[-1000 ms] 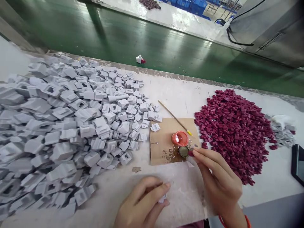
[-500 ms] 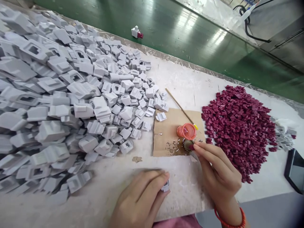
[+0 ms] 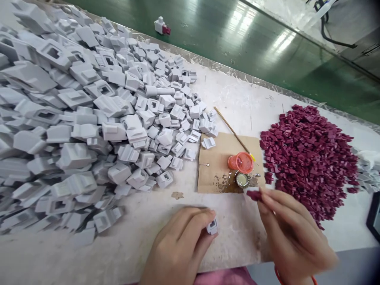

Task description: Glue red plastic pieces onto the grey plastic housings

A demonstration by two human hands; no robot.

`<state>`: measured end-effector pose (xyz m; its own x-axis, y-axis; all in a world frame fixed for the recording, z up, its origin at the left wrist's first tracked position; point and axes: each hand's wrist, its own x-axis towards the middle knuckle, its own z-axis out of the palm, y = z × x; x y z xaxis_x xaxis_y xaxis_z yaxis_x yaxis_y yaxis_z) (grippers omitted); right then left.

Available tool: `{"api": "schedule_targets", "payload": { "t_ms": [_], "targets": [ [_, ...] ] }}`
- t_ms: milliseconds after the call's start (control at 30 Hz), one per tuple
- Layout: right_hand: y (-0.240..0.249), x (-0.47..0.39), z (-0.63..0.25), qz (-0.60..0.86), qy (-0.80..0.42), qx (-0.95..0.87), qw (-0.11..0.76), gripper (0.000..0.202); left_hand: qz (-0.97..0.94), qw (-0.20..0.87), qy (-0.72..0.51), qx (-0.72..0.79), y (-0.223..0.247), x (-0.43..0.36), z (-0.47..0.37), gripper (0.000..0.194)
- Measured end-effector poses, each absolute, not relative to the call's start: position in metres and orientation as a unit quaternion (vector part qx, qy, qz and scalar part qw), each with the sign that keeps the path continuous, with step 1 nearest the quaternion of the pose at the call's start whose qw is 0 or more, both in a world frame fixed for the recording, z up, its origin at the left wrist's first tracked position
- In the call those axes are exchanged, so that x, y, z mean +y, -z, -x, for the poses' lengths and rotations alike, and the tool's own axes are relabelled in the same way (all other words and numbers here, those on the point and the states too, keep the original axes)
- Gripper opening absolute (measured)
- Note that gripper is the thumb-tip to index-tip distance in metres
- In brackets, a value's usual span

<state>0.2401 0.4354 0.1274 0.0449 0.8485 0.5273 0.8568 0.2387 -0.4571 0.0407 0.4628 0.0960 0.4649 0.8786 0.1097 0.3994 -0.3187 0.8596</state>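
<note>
My left hand (image 3: 184, 241) rests near the table's front edge, fingers closed round a small grey plastic housing (image 3: 212, 226) whose square opening shows. My right hand (image 3: 292, 223) pinches a small dark red piece (image 3: 254, 194) between thumb and fingertips, just below and right of a round metal cap (image 3: 241, 180) holding liquid. Touching the cap is an orange-red cup (image 3: 244, 162). Both stand on a brown cardboard sheet (image 3: 215, 158) wetted by drops around the cap. A thin stick (image 3: 233, 126) with a yellow end lies across the cardboard's upper edge.
Grey housings (image 3: 113, 130) are heaped over the left side. A pile of dark red pieces (image 3: 308, 158) lies at the right, with more grey parts (image 3: 369, 174) beyond. On the green belt (image 3: 208, 43) sits a joined grey and red part (image 3: 162, 26). A dark-edged object (image 3: 374, 215) is at far right.
My right hand has drawn the dark red piece away from the metal cap, down and to the right. My left hand still holds the grey housing. The view has shifted slightly.
</note>
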Motion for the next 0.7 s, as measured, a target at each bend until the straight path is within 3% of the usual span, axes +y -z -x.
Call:
{"api": "schedule_targets", "payload": {
  "t_ms": [200,700],
  "targets": [
    [-0.13,0.42,-0.208,0.557,-0.135,-0.709,0.41,0.02,-0.738,0.398,-0.33,0.434,-0.099,0.464,-0.045,0.013],
    [-0.128,0.422,-0.201,0.559,-0.155,-0.739,0.344,0.025,-0.723,0.426,-0.336,0.427,-0.097,0.462,-0.045,0.017]
  ]
}}
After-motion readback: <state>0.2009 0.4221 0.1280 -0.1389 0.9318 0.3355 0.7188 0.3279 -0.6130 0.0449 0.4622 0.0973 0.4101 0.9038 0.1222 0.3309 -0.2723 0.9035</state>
